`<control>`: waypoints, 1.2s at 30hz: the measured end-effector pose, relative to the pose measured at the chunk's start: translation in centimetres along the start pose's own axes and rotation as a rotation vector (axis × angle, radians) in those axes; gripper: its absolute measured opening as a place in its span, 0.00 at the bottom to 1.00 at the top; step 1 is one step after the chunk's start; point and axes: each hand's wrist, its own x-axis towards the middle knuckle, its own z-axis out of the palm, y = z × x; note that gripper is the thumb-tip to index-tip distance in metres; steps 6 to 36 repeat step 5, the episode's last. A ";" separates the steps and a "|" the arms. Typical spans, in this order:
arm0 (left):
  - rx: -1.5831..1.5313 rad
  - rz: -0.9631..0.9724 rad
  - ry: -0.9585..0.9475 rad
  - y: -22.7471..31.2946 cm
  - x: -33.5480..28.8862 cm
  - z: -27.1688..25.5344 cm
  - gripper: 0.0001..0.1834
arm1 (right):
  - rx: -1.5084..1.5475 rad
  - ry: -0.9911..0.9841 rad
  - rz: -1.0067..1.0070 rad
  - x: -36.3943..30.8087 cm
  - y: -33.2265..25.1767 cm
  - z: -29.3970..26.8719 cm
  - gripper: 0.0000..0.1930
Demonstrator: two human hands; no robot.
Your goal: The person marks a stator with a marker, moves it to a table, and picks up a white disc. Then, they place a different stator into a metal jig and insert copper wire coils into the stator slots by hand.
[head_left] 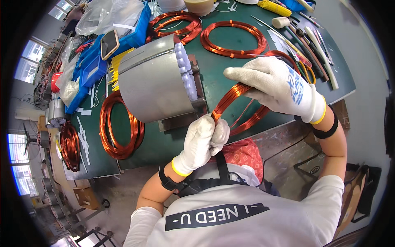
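A copper wire coil (230, 98) is raised at the near edge of the green table, its strands bunched and bound with orange tape. My left hand (204, 138), in a white glove, is closed round the bundle just below a taped spot. Gloved in white too, my right hand (273, 84) grips the coil's upper part between thumb and fingers, with one finger stretched out over it. The coil's far side partly disappears behind the right hand. Left of the coil, a grey cylindrical motor stator (152, 80) with pale purple slot ends rests on a metal stand (173, 123).
More copper coils (232, 39) lie behind the stator, and another coil (119, 140) is at its left. Blue bins (94, 71), a phone (110, 44) and yellow sticks (116, 68) stand at the left. Hand tools and rods (314, 53) cover the table's right end.
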 end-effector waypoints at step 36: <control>0.065 -0.152 0.179 0.5 0.0 1.4 0.19 | -0.202 0.097 -0.028 -0.4 0.0 1.1 0.19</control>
